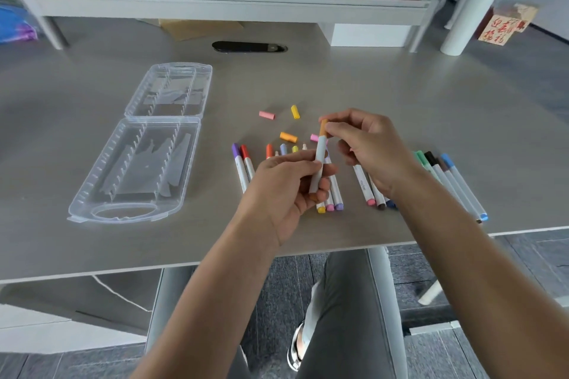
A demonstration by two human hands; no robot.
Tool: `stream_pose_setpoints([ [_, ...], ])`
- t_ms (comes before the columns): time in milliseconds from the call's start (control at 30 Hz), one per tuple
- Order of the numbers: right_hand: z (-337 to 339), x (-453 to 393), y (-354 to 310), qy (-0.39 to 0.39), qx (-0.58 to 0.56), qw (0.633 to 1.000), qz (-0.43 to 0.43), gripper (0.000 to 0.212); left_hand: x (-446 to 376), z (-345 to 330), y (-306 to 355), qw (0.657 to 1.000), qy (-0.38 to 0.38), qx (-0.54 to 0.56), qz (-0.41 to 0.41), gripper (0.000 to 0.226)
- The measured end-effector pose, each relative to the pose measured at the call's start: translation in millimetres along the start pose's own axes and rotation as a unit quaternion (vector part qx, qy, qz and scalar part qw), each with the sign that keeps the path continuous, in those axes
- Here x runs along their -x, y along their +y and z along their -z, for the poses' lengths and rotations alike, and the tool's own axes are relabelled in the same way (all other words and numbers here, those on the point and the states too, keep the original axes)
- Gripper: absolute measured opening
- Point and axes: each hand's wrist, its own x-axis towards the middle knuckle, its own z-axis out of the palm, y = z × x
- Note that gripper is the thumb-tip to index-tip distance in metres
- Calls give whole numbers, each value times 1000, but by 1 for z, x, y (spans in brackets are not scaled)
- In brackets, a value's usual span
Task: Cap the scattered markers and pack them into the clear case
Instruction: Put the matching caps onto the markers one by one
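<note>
My left hand [286, 188] grips the white barrel of a marker [319, 160] held upright above the table. My right hand [366, 144] pinches its orange cap [323, 128] at the top end. The clear case [129, 191] lies open and empty at the left, with its lid [172, 91] folded back. Loose caps lie beyond my hands: a pink cap [267, 115], a yellow cap [295, 112], an orange cap [288, 137]. Capped purple and red markers [241, 168] lie left of my hands. Several more markers [331, 194] lie partly hidden under them.
A row of capped markers, green, black, brown and blue [452, 181], lies at the right near the table's front edge [308, 251]. A dark cable slot [249, 47] sits at the back, with a shelf frame and a white box behind it.
</note>
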Motion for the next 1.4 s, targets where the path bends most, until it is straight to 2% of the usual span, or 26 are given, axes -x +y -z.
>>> stream_pose_setpoints([
  [167, 8, 8, 10, 4, 4, 1000, -16, 16, -3, -7, -15, 999, 34, -1, 22, 26],
  [467, 26, 13, 9, 3, 9, 1000, -19, 13, -1, -23, -25, 998, 41, 17, 51, 31],
  [667, 30, 9, 3, 4, 10, 999, -49, 13, 6, -32, -23, 1000, 19, 8, 11, 16],
  [800, 34, -5, -4, 46, -16, 996, -76, 8, 10, -29, -17, 999, 9, -23, -24, 20],
  [867, 38, -11, -5, 53, 24, 996, -67, 5, 15, -22, -14, 997, 26, -50, -54, 21],
  [967, 35, -13, -1, 23, 167, 985, -34, 6, 20, -6, -8, 992, 54, -60, -94, 19],
  [1067, 24, -13, 6, -1, 314, 949, -6, 14, 27, 8, 0, 991, 67, -39, -108, 21],
  [1133, 17, -13, 10, 15, 400, 916, 9, 19, 30, 14, 3, 991, 72, -27, -109, 21],
  [1300, 3, -7, 11, 41, 475, 879, 29, 27, 34, 24, 2, 992, 77, -20, -101, 20],
  [1400, 0, -3, 9, 58, 490, 869, 44, 22, 35, 29, 2, 992, 72, -16, -98, 22],
])
